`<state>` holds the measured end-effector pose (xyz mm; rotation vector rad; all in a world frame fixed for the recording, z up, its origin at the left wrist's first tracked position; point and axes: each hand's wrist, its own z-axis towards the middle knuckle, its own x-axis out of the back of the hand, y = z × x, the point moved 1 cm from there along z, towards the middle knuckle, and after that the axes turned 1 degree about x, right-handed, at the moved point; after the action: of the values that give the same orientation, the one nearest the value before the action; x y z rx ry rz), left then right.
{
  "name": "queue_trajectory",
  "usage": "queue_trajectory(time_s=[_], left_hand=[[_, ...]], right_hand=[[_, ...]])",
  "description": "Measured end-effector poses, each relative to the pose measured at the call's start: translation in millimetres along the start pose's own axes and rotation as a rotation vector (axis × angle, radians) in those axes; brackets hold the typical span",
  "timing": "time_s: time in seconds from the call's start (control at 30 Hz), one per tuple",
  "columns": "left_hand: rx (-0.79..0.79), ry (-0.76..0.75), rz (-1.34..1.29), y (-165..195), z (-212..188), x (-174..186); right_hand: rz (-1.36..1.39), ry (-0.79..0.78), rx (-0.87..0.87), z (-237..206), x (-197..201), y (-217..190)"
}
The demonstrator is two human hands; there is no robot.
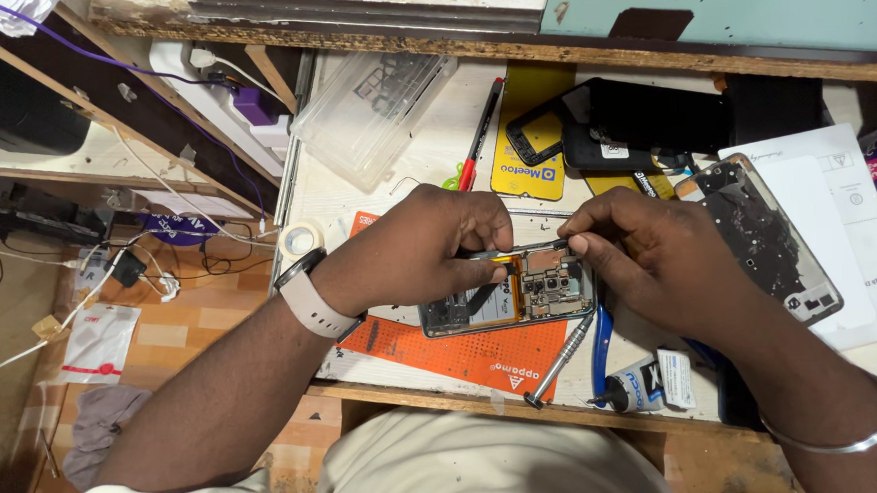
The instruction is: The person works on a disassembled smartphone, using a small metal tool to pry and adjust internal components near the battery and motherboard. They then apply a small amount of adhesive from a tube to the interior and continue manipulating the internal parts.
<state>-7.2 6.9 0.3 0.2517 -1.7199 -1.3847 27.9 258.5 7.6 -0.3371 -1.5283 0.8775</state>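
Pinched between both hands — left hand [429, 247] and right hand [646, 252] — thin tweezers [518, 252] hover over the opened phone [510, 298]. It lies on an orange mat [443, 350], a screwdriver [559, 360] just beside.

Both forearms are extended from the lower corners of the frame toward its centre. The left hand [429, 247] is curled, knuckles up, fingertips pinched together. The right hand [656, 252] is likewise curled, thumb and forefinger pressed together at centre frame.
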Motion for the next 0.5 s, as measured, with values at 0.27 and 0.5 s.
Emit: queue_trajectory(time_s=[0.27,0.5], left_hand=[[-0.012,0.018,0.027,4.0,16.2,8.9],[-0.020,-0.020,-0.001,7.8,23.3,14.3]], right_hand=[[0.018,0.000,0.030,11.5,10.3,9.6],[0.427,-0.202,-0.070,19.4,13.8,19.9]])
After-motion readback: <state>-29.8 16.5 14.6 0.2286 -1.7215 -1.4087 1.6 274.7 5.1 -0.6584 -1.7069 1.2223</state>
